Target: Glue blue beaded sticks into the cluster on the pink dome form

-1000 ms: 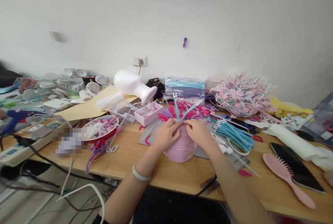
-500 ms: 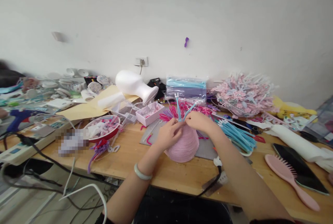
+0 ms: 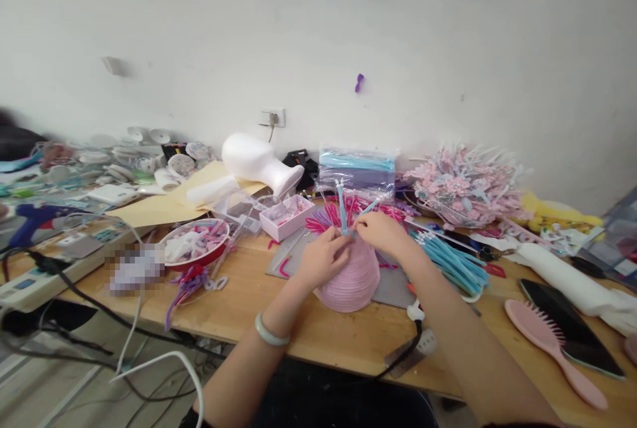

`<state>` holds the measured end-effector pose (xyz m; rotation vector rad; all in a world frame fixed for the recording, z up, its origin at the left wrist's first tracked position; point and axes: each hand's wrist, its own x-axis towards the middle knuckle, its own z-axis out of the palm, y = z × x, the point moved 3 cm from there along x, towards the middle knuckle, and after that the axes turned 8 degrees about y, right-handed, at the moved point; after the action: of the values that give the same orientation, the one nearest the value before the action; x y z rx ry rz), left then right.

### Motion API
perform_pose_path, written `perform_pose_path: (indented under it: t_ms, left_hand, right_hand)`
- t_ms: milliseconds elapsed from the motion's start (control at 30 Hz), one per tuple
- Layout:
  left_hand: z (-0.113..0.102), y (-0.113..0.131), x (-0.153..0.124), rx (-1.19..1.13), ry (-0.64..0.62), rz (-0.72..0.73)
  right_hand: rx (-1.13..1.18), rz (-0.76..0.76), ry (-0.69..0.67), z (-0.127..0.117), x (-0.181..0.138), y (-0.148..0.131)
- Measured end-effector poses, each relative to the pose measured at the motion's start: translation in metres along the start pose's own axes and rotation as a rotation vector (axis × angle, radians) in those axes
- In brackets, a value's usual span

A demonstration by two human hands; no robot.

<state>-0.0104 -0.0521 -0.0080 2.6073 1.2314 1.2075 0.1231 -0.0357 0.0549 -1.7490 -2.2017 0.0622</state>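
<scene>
Near the front edge of a pale wooden worktop [image 3: 239, 303], the left hand [image 3: 323, 259] and right hand [image 3: 383, 232] are meeting, fingers curled, atop a pink ribbed dome [image 3: 351, 285], seemingly steadying slim light-blue fuzzy stems [image 3: 343, 209]; whether they're pinching, I cannot tell.

Just below centre frame, the left hand [image 3: 323, 255] and the right hand [image 3: 382, 232] were at the top of a pink ribbed dome [image 3: 349, 290], beside blue stems [image 3: 343, 208]; a pink hairbrush [image 3: 531, 319] lay on the desk [image 3: 229, 312] at lower right.
</scene>
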Motion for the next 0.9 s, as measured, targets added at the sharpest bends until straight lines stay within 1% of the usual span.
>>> perform_pose_path:
  t_ms: [133,267,400,567,667,733,800,900]
  left_hand:
    - [-0.001,0.000,0.000,-0.003,-0.001,-0.001]
    - [-0.001,0.001,0.000,0.008,-0.006,-0.002]
    - [0.000,0.000,0.000,0.009,-0.007,0.008]
    - [-0.001,0.000,0.000,0.012,0.000,0.007]
    - [-0.001,0.000,0.000,0.003,0.004,0.005]
    - [0.000,0.000,-0.001,-0.003,0.006,0.003]
    - [0.001,-0.001,-0.001,-0.002,0.005,-0.004]
    - [0.002,-0.003,-0.002,0.005,-0.002,-0.013]
  right_hand:
    - [-0.042,0.021,0.044,-0.001,-0.003,-0.001]
    - [-0.027,0.012,0.036,0.003,-0.002,0.000]
    - [-0.032,0.035,0.018,0.005,0.001,0.000]
    - [-0.064,0.027,0.046,0.000,-0.002,-0.002]
    - [-0.098,0.059,0.029,-0.002,-0.008,-0.001]
    - [-0.064,0.080,0.045,-0.005,-0.012,0.002]
    - [-0.027,0.143,0.115,-0.011,-0.015,0.010]
    - [0.039,0.359,0.260,-0.022,-0.015,0.034]
